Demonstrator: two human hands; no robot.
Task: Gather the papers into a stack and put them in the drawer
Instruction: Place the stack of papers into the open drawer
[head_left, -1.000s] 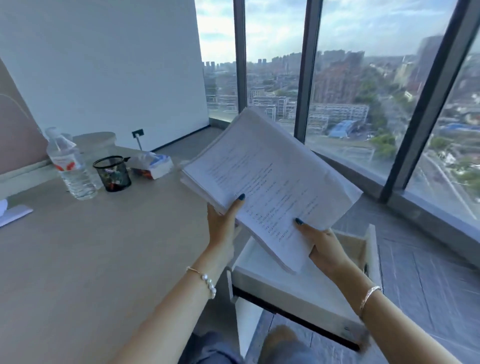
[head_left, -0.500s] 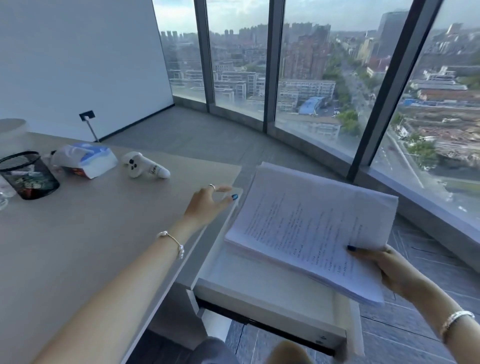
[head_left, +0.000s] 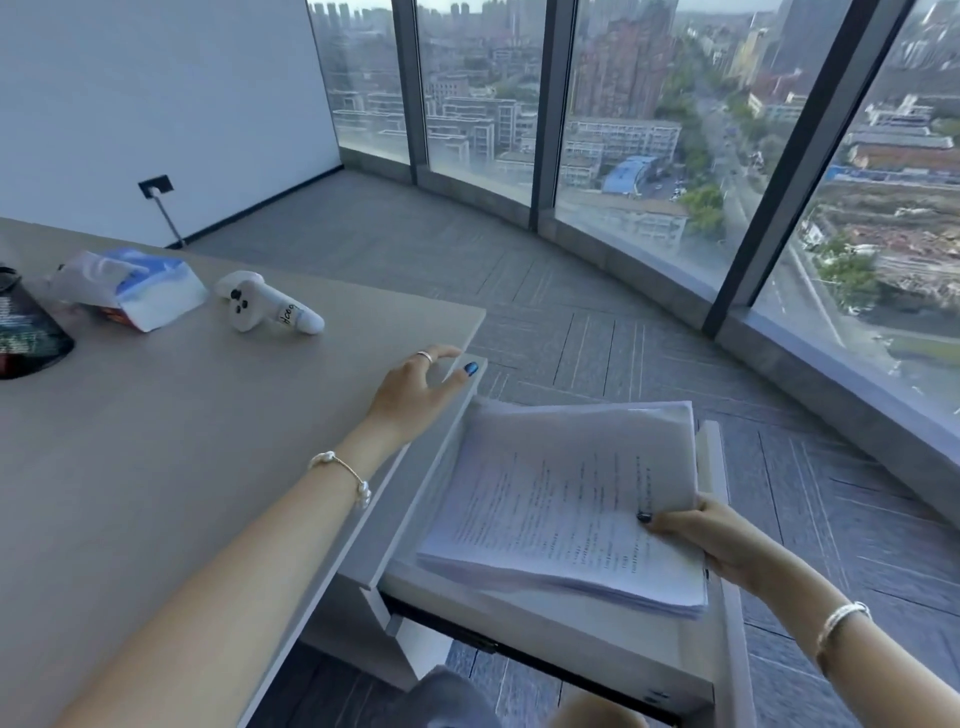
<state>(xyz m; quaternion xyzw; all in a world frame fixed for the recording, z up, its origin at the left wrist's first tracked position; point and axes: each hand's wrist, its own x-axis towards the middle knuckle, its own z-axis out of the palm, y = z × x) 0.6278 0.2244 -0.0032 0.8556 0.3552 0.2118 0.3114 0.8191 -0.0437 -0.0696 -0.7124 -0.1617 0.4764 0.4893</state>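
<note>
A thick stack of printed white papers (head_left: 561, 504) lies low inside the open white drawer (head_left: 571, 644), which is pulled out from the right end of the desk. My right hand (head_left: 696, 535) grips the stack at its near right corner, thumb on top. My left hand (head_left: 415, 395) rests on the desk's right edge by the drawer's far corner, fingers spread, holding nothing.
The beige desk (head_left: 156, 467) carries a tissue pack (head_left: 135, 286), a white controller (head_left: 265, 306) and a black mesh cup (head_left: 26, 332) at the far left. Grey floor and tall windows (head_left: 649, 130) lie beyond the drawer.
My left hand let go of the stack and moved to the desk edge. My right hand lowered the papers from in front of the windows down into the drawer.
</note>
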